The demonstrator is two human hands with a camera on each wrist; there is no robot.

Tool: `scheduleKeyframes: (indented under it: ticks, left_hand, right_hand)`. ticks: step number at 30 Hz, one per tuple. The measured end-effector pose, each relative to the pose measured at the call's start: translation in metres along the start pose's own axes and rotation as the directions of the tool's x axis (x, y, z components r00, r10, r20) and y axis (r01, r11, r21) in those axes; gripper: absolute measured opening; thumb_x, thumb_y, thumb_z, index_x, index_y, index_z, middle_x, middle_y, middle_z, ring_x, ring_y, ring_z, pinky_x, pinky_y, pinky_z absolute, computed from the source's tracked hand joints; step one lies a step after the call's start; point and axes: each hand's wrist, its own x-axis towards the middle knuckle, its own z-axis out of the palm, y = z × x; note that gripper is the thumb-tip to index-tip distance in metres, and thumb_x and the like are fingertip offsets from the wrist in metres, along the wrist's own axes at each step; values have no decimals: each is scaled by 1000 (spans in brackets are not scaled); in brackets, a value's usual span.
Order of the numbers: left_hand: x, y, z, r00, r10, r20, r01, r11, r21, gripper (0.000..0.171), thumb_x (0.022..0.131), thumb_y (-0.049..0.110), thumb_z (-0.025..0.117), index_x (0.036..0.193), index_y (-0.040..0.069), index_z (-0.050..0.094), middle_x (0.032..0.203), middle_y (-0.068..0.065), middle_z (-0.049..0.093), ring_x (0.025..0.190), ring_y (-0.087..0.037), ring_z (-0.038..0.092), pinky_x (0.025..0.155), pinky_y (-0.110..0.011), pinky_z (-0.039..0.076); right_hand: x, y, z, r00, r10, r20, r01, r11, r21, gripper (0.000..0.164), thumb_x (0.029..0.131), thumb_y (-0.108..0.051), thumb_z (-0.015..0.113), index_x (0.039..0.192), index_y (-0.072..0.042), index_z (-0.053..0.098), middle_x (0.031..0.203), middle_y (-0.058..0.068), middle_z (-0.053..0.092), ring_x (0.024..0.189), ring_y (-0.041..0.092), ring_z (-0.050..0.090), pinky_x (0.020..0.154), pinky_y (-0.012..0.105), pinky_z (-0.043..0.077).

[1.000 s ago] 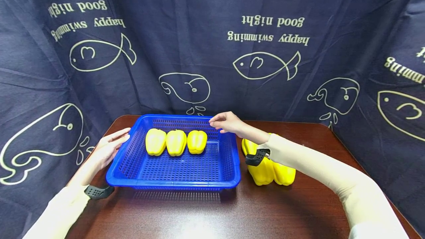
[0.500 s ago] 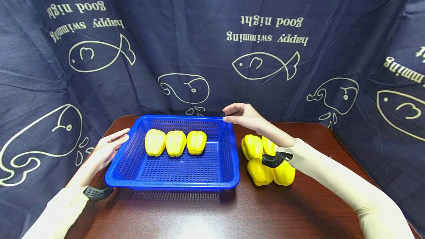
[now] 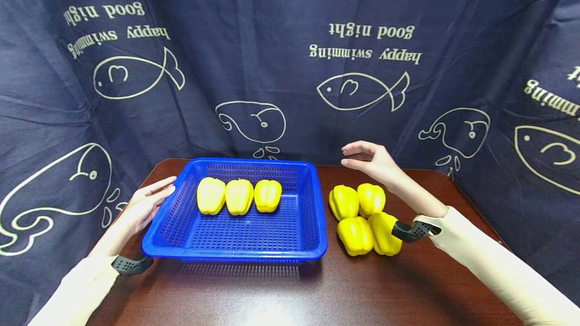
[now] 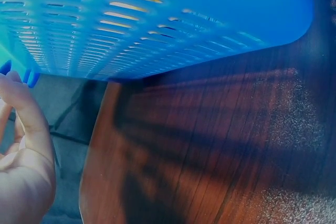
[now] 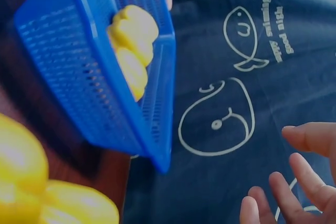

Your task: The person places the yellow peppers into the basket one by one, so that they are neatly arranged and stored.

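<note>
A blue plastic basket [image 3: 235, 253] with slotted walls stands on the table, with three yellow bell peppers [image 3: 239, 196] in a row inside it. My left hand [image 3: 144, 206] touches the basket's left rim with fairly straight fingers; in the left wrist view only part of this hand shows, at the left edge. Beyond the basket's right side, my right hand [image 3: 373, 164] hovers in the air with nothing in it, fingers and thumb apart. Below and in front of it lie several more yellow bell peppers [image 3: 355, 236] in a cluster on the table.
The brown wooden table [image 3: 235, 298] carries the basket and the loose peppers. A dark blue curtain [image 3: 290, 64] with fish and whale drawings hangs close behind the table and at both sides.
My right hand has moved right, from above the basket's far right corner to above the loose peppers. More of those peppers show now. The left hand and basket have stayed in place.
</note>
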Motion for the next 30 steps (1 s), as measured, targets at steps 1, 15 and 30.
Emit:
scheduleKeyframes:
  ticks: [1,15,30]
  left_hand:
    - [0,0,0,1000,1,2,-1,1000,0,29,97,12,56,120,28,64,102,18,69,87,-3,68,71,-21,56]
    - [-1,1,0,1000,-18,15,19,999,-39,29,98,10,55,119,28,65,103,16,70,85,-6,69,70,-22,57]
    - [-1,1,1,1000,3,26,-2,1000,-31,31,98,9,53,121,26,64,104,17,69,88,-4,68,72,-21,56]
  right_hand:
    - [-3,2,-2,1000,0,-4,0,1000,-12,37,88,-22,70,119,-5,61,120,14,64,96,11,65,80,16,52]
    - [-37,31,-18,997,-69,-37,70,997,15,34,85,-11,72,115,0,61,102,-20,64,92,0,65,78,14,53]
    - [-66,63,-32,992,-80,-100,84,996,36,34,85,-7,72,116,-1,59,101,-24,63,92,-3,64,76,13,53]
